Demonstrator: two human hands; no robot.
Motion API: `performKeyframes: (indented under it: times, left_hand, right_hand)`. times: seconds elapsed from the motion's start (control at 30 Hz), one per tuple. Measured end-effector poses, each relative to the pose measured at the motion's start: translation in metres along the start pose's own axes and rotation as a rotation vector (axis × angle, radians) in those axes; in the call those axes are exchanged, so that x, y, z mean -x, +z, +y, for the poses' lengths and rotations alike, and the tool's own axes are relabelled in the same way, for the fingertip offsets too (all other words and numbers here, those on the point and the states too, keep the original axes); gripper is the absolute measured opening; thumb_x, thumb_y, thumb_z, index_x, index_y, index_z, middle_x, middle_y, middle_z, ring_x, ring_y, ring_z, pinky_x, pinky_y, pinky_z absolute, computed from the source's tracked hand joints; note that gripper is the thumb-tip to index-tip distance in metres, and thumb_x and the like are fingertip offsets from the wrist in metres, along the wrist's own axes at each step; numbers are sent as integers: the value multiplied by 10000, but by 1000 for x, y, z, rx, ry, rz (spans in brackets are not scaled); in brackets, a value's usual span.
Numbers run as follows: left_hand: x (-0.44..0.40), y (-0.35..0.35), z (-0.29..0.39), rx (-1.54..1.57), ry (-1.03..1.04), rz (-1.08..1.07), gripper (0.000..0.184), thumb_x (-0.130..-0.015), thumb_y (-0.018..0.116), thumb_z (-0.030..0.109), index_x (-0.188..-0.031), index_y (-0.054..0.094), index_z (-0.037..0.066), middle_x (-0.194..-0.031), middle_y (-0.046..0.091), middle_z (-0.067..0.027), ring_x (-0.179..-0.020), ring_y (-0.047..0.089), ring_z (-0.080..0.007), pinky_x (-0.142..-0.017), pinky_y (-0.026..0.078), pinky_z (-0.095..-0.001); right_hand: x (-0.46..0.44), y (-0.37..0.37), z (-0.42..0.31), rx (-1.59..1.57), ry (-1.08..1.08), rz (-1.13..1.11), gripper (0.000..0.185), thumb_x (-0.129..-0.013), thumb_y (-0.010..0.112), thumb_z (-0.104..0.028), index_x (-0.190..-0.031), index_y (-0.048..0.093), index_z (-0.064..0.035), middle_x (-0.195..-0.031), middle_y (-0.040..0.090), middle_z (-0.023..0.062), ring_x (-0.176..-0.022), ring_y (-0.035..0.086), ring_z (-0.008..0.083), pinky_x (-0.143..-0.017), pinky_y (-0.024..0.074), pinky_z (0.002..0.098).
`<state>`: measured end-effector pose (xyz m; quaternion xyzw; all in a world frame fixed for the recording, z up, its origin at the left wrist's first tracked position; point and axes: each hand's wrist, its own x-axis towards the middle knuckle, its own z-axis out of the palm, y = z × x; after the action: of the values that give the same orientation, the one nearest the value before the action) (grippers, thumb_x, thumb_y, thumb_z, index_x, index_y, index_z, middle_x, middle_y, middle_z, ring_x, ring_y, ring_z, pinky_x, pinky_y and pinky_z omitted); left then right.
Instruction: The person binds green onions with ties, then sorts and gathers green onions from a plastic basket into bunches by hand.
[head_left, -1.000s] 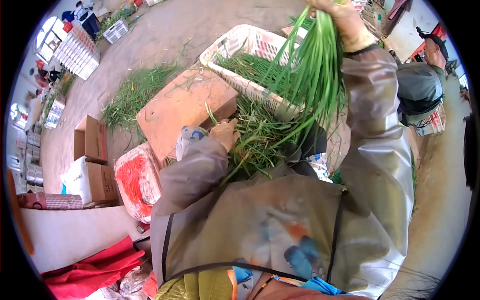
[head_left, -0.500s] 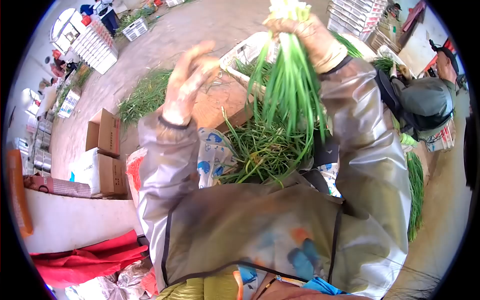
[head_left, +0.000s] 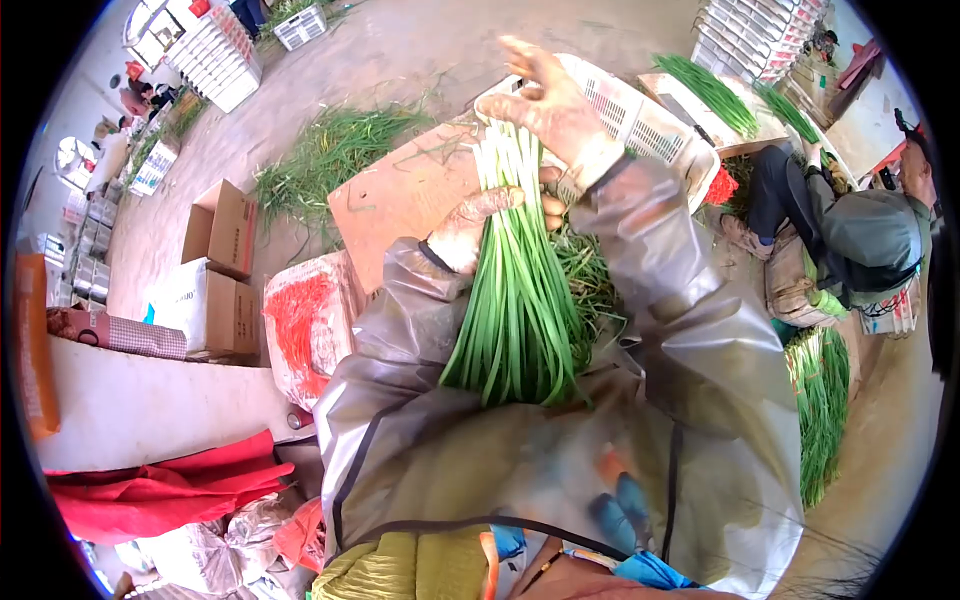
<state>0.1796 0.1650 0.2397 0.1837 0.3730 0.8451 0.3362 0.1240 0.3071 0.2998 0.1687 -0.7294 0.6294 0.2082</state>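
A bunch of long green stalks (head_left: 518, 310) with white ends lies across my lap, the white ends pointing away from me. My left hand (head_left: 478, 222) is wrapped round the bunch below its white ends. Just above those ends is my right hand (head_left: 550, 108), its fingers spread and nothing gripped in it. An orange-brown board (head_left: 400, 190) lies beyond my left hand. Loose green trimmings (head_left: 592, 275) show to the right of the bunch, partly hidden by my right sleeve.
Behind my right hand stands a white plastic crate (head_left: 640, 115). At the right a co-worker (head_left: 870, 235) sits beside bundled greens (head_left: 822, 400). On the left are a bundle of red ties (head_left: 300, 325), cardboard boxes (head_left: 228, 310) and stacked white crates (head_left: 215, 55).
The bunch has come down from the upper right onto my lap. My left hand left the trimmings, rose, and closed round it. My right hand has let go and opened.
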Motion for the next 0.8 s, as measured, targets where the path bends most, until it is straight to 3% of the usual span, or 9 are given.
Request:
performKeyframes:
  times: [0.03,0.13,0.2,0.23,0.37,0.5,0.6,0.67,0.8]
  left_hand:
    - [0,-6,-1,37,-23,22,529,-759,633,227,-1193,443,-7,-997,603,-166,-919,591,-267,-803,489,-363]
    - [6,-8,-5,95,-37,49,572,-768,614,269,-1217,422,-28,-1041,586,-173,-965,572,-265,-850,466,-369]
    - [12,-13,-6,114,10,62,554,-774,603,293,-1185,449,-44,-1064,576,-178,-979,565,-268,-863,459,-366]
    - [13,-22,-11,123,-1,35,555,-769,613,338,-1136,488,-59,-1049,584,-179,-946,577,-265,-844,467,-366]
    - [14,-31,-22,135,-100,-23,555,-772,621,406,-1062,546,-62,-938,627,-152,-794,612,-222,-751,499,-348]
    - [6,-23,-27,55,-116,164,367,-787,629,246,-1044,536,0,-902,616,-126,-784,605,-226,-727,497,-356]
    - [7,-6,12,-141,47,-3,306,-791,614,177,-1027,538,0,-860,609,-122,-790,603,-227,-705,504,-346]
    - [12,2,72,-276,142,-66,308,-772,618,123,-1029,535,-25,-831,603,-113,-772,603,-222,-674,509,-323]
    - [36,46,140,-809,715,286,321,-767,621,58,-1064,539,-35,-832,612,-110,-734,601,-181,-676,509,-289]
  right_hand:
    - [-10,-1,6,103,-79,-213,625,-705,728,-177,-1240,430,-54,-969,608,121,-909,582,183,-787,490,296]
    - [5,1,-19,-213,396,-567,464,-768,657,-265,-1178,520,-97,-1002,609,156,-937,581,269,-850,453,334]
    - [2,8,-12,286,-44,-748,435,-802,565,-409,-1082,588,-76,-984,602,192,-923,578,311,-830,452,355]
    - [11,10,-9,409,-111,-672,409,-824,483,-427,-954,638,-72,-949,604,199,-888,588,317,-766,471,379]
    - [19,27,6,1085,-275,-716,406,-860,438,-428,-1080,594,-125,-944,616,153,-851,595,312,-751,475,378]
    - [13,20,14,821,-84,-571,387,-849,421,-385,-929,608,-57,-880,612,197,-817,603,335,-725,484,402]
    - [-10,1,21,-55,324,-261,404,-879,442,-441,-980,622,-94,-798,636,118,-714,628,179,-656,499,291]
    - [-15,-29,9,-117,134,-122,326,-858,520,-382,-977,631,-100,-766,627,53,-675,601,126,-617,489,250]
    - [-7,-66,50,129,238,-228,368,-903,446,-401,-1002,616,-90,-727,584,1,-607,544,86,-563,457,208]
